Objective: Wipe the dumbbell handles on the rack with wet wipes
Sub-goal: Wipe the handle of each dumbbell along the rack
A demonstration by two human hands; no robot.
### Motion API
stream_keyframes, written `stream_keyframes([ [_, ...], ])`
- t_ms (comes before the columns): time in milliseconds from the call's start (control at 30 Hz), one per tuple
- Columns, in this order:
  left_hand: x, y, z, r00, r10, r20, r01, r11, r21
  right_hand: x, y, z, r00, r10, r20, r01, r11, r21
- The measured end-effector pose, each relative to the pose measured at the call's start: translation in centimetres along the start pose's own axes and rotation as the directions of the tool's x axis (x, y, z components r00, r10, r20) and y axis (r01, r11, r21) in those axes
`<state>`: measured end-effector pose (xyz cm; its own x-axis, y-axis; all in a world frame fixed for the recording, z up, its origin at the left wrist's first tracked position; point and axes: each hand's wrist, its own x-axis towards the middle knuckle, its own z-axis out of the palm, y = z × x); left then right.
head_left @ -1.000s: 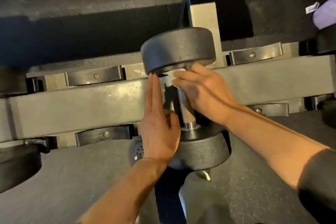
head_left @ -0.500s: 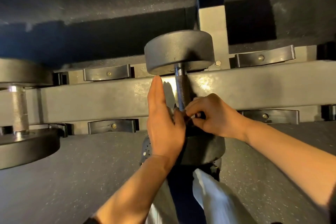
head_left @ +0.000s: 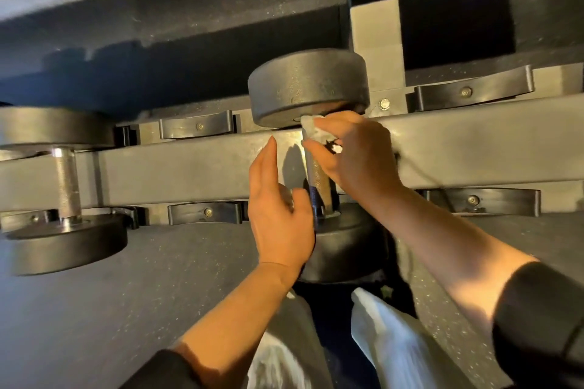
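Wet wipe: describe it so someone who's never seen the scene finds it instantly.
Start at the long grey rack beam crossing the frame, then find the middle dumbbell, whose metal handle runs across it. At the handle's far end, just under the upper head, the right hand pinches the wet wipe around the bar. It is the only small crumpled white thing among black rubber and steel.

The centre dumbbell's handle (head_left: 317, 175) is knurled, shiny metal; its heads (head_left: 308, 85) look matt, faintly pebbled black rubber. The wet wipe (head_left: 313, 128) is thin white cloth-like sheet. The rack rail (head_left: 177, 170) is smooth, dull-sheened grey metal; the floor (head_left: 132, 287) is speckled rubber.
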<state>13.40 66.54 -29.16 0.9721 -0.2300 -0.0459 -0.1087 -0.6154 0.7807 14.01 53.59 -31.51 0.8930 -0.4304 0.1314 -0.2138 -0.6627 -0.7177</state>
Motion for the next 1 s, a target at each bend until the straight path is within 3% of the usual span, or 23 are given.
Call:
stream_keyframes([
  [200, 0.0, 0.2, 0.0, 1.0, 0.018, 0.013, -0.018, 1.0, 0.02, -0.3, -0.2, 0.6, 0.996, -0.036, -0.082, 0.034, 0.999, -0.025],
  [500, 0.0, -0.2, 0.1, 0.999, 0.026, 0.03, -0.027, 1.0, 0.008, -3.3, 0.4, -2.1, 0.944, -0.185, 0.274, 0.193, 0.981, -0.005],
  [633, 0.0, -0.4, 0.1, 0.999, 0.039, 0.026, -0.039, 0.999, 0.012, -3.2, 1.1, -2.8, 0.869, -0.124, 0.479, 0.14, 0.99, 0.002],
  [733, 0.0, -0.6, 0.2, 0.999, 0.033, 0.027, -0.033, 0.999, 0.014, -3.5, 1.6, -2.4, 0.931, -0.008, 0.365, 0.01, 1.0, -0.003],
  [800, 0.0, -0.6, 0.2, 1.0, 0.015, 0.026, -0.015, 1.0, 0.009, -3.1, 2.0, -1.8, 0.992, 0.083, 0.096, -0.081, 0.996, -0.025],
  [867, 0.1, -0.6, 0.2, 1.0, -0.007, 0.02, 0.007, 1.0, 0.011, -2.3, 2.1, -1.1, 0.988, 0.138, -0.073, -0.139, 0.99, -0.007],
  [1000, 0.0, -0.5, 0.2, 1.0, -0.013, 0.019, 0.012, 1.0, 0.014, -1.6, 1.5, 0.5, 0.993, 0.1, -0.059, -0.079, 0.957, 0.28],
])
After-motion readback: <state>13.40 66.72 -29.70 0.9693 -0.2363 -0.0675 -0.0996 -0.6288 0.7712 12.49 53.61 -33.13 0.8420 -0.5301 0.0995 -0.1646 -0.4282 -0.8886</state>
